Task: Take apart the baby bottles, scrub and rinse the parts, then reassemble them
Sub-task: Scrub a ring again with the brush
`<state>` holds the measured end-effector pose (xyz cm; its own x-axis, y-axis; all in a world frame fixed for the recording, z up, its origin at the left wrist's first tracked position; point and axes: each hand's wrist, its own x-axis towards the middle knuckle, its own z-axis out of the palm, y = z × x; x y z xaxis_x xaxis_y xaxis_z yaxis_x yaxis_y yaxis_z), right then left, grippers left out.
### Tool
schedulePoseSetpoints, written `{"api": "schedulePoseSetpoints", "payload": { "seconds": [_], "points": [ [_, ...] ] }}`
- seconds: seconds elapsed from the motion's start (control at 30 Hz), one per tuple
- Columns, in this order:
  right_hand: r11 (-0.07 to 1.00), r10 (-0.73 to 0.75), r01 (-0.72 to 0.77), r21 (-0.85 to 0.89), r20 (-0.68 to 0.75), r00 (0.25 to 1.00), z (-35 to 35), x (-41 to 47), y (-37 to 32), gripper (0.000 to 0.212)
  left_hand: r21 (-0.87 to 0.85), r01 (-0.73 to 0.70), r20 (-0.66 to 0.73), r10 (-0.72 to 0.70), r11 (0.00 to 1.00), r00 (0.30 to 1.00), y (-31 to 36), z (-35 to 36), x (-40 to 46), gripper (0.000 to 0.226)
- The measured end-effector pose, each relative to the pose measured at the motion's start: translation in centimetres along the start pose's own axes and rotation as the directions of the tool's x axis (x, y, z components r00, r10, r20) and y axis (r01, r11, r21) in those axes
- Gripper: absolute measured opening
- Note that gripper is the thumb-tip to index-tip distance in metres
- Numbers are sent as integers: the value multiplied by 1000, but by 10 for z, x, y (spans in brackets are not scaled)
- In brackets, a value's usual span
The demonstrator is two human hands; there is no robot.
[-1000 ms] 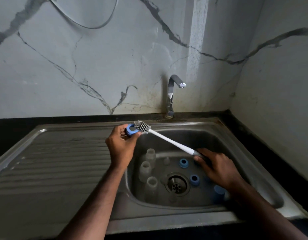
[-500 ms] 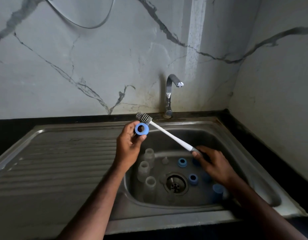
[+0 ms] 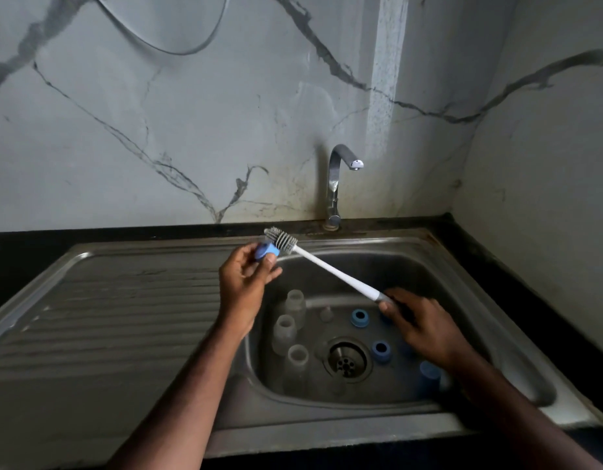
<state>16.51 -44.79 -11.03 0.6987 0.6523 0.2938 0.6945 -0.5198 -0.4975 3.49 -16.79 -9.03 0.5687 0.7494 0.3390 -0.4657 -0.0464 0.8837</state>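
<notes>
Stainless steel sink [image 3: 428, 245] set into a black countertop [image 3: 517, 266], ribbed draining board [image 3: 117, 310] to the left of the basin. On the basin floor, around the drain [image 3: 347, 359]: three clear bottles [image 3: 285, 332] upright in a cluster at the left, a small clear teat [image 3: 326, 314] behind the drain, two blue rings [image 3: 360, 317] to the right, a blue cap [image 3: 429, 376] near the front right. Chrome tap [image 3: 337, 184] standing at the back rim.

Three clear bottles [image 3: 285, 329], three blue rings [image 3: 360, 317], one brush [image 3: 322, 264], one tap [image 3: 337, 184].
</notes>
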Motion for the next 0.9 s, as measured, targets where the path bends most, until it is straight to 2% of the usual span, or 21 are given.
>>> {"api": "schedulePoseSetpoints", "payload": {
  "seconds": [0.1,0.17,0.23,0.3,0.47,0.6,0.7,0.8,0.83,0.9],
  "points": [
    [999,-9,8,-50,-14,1000,3,2,-3,65,-125,135,5,-135,983,991,4,6,-2,8],
    [997,-26,23,-80,-32,999,-1,-2,2,63,-246,259,-6,-269,934,963,11,0,3,8],
    [993,-45,40,-108,-43,998,-2,-4,0,64,-229,355,37,-356,907,934,11,0,1,11],
    [992,-62,59,-110,-30,998,1,-2,-7,64,-196,397,94,-386,897,918,7,9,-5,16],
    [994,-33,27,-105,-55,998,-10,-7,-4,58,-317,471,121,-457,823,881,17,-6,5,21],
    [993,-76,74,-96,-8,997,-5,-3,-11,56,-320,549,201,-510,773,836,11,-4,0,31],
    [994,-61,57,-91,-32,998,-7,-3,-9,53,-407,481,228,-424,776,876,12,-8,3,48],
    [995,-34,32,-99,-13,999,-15,-8,-6,48,-436,348,169,-305,830,937,9,-24,11,61],
    [996,-29,29,-89,-6,1000,-15,-8,-7,48,-420,308,137,-276,854,951,7,-25,13,59],
    [997,-39,38,-60,-15,999,-13,-7,-9,52,-329,209,55,-202,921,978,7,-24,14,42]
  ]
}}
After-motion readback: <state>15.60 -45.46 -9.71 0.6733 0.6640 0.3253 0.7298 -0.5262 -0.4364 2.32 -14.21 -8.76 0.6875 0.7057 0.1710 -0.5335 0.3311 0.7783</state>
